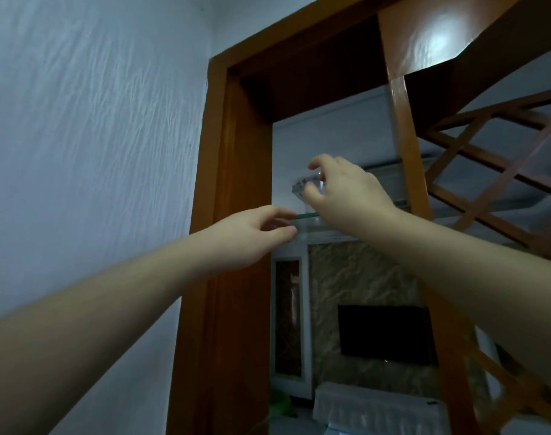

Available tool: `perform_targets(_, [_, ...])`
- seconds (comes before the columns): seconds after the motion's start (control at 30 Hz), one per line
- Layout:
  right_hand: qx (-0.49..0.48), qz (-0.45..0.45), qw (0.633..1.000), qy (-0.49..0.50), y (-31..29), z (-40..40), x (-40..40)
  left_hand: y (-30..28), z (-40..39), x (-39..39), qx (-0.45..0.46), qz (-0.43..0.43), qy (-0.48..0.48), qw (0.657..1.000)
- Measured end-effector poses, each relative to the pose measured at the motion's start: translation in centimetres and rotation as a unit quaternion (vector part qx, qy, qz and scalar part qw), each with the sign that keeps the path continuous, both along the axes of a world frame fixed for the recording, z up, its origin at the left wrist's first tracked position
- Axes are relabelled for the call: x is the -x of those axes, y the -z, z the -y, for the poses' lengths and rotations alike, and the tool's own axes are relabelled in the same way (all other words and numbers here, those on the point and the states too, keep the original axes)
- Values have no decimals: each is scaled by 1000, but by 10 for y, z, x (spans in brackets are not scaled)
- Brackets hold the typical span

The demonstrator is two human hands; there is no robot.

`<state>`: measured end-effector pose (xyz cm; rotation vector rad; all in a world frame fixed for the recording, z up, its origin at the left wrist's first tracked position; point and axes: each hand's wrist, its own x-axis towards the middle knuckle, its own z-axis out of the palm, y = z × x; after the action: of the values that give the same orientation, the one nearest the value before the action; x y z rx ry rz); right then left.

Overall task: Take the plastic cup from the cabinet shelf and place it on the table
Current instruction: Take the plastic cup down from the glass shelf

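Observation:
A clear plastic cup [304, 186] stands on a glass shelf [308, 216] inside the wooden cabinet frame, at about head height. My right hand [346, 189] is wrapped around the cup, thumb below and fingers above, and hides most of it. My left hand [255, 233] reaches up beside the shelf's left end, fingers slightly curled and apart, with nothing in them; its fingertips lie at the green shelf edge.
The orange-brown wooden frame [233, 183] stands on the left, an upright post [406, 146] on the right, with lattice bars [494, 158] beyond. A white wall [95, 136] lies to the left. Through the opening I see a dark television [384, 334] and a marble panel.

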<state>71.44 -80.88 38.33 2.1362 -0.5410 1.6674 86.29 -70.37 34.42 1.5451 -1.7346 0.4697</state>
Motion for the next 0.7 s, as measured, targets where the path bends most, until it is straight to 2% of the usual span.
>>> perform_targets(0.1, [-49,5,999,-5,-13,16,-10,4,3,-7,18,-25,3,1000])
perform_targets(0.27, [-132,19,991,17,-49,38,-22,14,10,-15,31,-18,-19,999])
perform_targets(0.43, [-251,34,966,-53,-66,58,-33,17,9,-25,35,-58,-21,997])
perform_targets(0.57, [-354,55,928,-107,-71,71,-39,21,8,-27,40,-51,-55,996])
perform_targets(0.63, [-368,45,921,-119,-74,73,-42,25,8,-28,34,-51,-61,996])
perform_targets(0.7, [-349,32,931,-97,-75,74,-47,27,7,-30,32,-58,-62,996])
